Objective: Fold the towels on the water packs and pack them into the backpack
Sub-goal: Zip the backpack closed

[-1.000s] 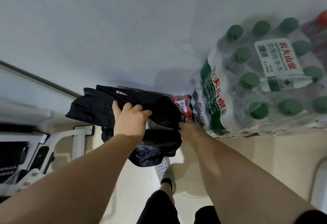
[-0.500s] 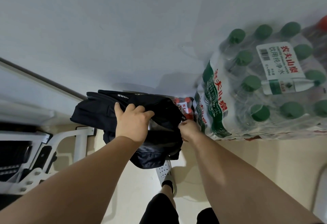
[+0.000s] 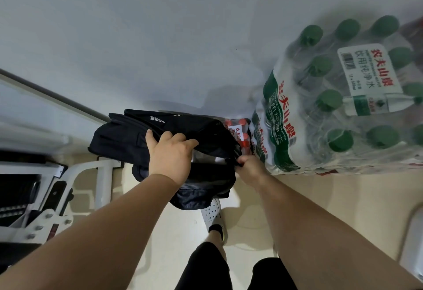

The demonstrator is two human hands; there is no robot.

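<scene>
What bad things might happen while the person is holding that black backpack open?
The black backpack hangs in the air, held only by the left hand on its upper edge and the right hand pinching its opening. If either grip slips, it may drop onto the white shoe. It also hangs very close to the green-capped water pack, so swinging it could bump the bottles.

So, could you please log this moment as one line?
left hand: grips backpack top | right hand: pinches its edge | towels: none visible

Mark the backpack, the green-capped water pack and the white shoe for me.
backpack [image 3: 128,129]: head view, black top panel left of the logo.
green-capped water pack [image 3: 278,115]: head view, printed side wrap.
white shoe [image 3: 211,213]: head view, perforated upper.
</scene>
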